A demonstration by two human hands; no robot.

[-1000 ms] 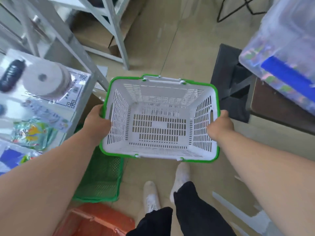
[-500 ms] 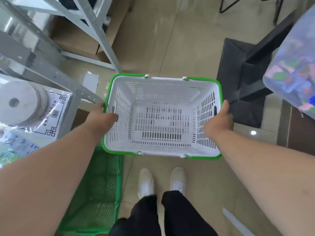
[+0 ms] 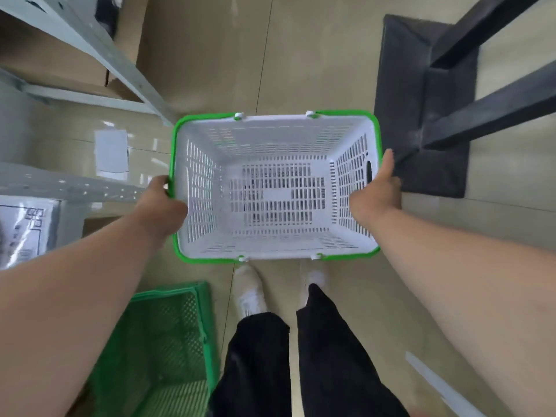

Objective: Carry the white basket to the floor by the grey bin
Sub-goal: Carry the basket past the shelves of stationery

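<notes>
White basket: the white basket with a green rim is held in the air over the tiled floor, in front of the person's white shoes; it is empty and its opening faces up.
Left hand: the left hand is closed around the left green rim, with the fingers hidden under the edge.
Right hand: the right hand grips the right wall near the handle slot, and the thumb lies along the rim.
Change from earlier: the camera now looks more steeply down, so the basket sits a little more to the centre and nearer to the black metal stand; both feet now stand side by side under the basket; the round white roll on the left is gone from view.
Left side: the grey shelf frame with a cardboard box behind it, and a white sheet of paper on the floor.
Lower left: a green basket stands on the floor, beside the left leg.
Writing: a plastic-wrapped package at the left edge has black printed line patterns, but it is too blurred to read.
</notes>
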